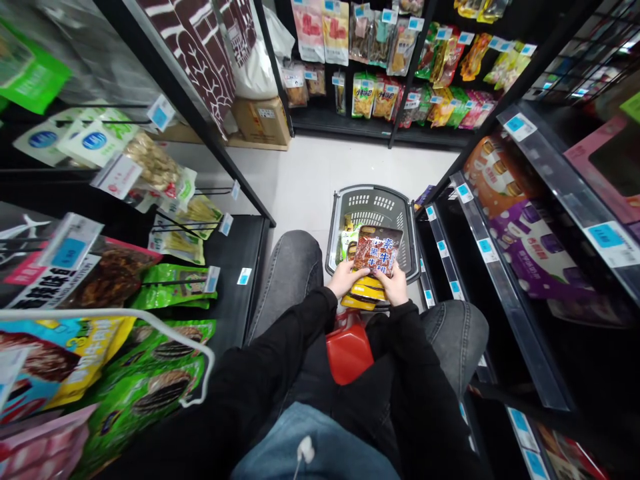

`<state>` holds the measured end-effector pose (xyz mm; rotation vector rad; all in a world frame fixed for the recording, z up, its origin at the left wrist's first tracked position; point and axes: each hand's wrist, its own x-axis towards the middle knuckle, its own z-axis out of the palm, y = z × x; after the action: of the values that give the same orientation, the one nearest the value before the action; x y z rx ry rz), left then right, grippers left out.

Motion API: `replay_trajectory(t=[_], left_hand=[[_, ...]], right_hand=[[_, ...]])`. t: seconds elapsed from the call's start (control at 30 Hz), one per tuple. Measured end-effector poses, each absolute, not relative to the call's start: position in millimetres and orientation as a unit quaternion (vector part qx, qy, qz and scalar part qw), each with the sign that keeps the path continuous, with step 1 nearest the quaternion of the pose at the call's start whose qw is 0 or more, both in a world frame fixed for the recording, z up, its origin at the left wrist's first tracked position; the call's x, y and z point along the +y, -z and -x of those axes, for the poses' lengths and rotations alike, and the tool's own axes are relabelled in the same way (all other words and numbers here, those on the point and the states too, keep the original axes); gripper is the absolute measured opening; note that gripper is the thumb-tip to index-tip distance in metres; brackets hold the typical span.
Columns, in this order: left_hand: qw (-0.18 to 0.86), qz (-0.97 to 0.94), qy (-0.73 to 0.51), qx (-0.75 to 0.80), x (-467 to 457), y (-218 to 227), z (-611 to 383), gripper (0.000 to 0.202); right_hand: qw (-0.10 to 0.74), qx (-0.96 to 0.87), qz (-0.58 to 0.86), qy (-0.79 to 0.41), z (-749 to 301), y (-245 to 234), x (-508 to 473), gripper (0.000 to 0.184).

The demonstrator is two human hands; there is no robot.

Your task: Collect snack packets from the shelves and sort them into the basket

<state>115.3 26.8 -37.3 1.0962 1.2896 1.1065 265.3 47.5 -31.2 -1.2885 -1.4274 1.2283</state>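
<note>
Both hands grip a dark snack packet (379,248) with white and blue characters, one at each lower corner. My left hand (344,279) is closed on its left side, thumb on the front. My right hand (397,285) pinches the right side the same way. The packet is tilted up over a grey plastic shopping basket (373,196) on the floor. Yellow packets (364,293) show just below my hands; whether my fingers touch them, I cannot tell. A green and white packet (349,244) lies in the basket, partly hidden behind the held one.
My knees flank the basket, and a red object (350,350) lies between my legs. Shelves with hanging snack bags (183,283) stand close on the left. Shelves with price tags and a purple pack (535,250) rise on the right. A cardboard box (260,123) sits ahead on the floor.
</note>
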Motion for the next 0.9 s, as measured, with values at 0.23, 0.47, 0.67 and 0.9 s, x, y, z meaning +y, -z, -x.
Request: replay_trajectory(t=[0.23, 0.47, 0.67, 0.9], left_hand=[[0.526, -0.451, -0.453, 0.561, 26, 38, -114, 0.05], [0.533, -0.481, -0.42, 0.554, 27, 35, -113, 0.053], [0.533, -0.481, -0.397, 0.572, 30, 42, -110, 0.049], [0.546, -0.448, -0.395, 0.587, 29, 40, -111, 0.052]], right_hand=[[0.426, -0.578, 0.517, -0.466, -263, 38, 49, 0.036], [0.402, -0.554, 0.509, -0.523, -270, 42, 48, 0.043], [0.356, -0.574, 0.498, -0.544, -276, 47, 51, 0.042], [0.387, -0.534, 0.513, -0.549, -269, 55, 49, 0.041]])
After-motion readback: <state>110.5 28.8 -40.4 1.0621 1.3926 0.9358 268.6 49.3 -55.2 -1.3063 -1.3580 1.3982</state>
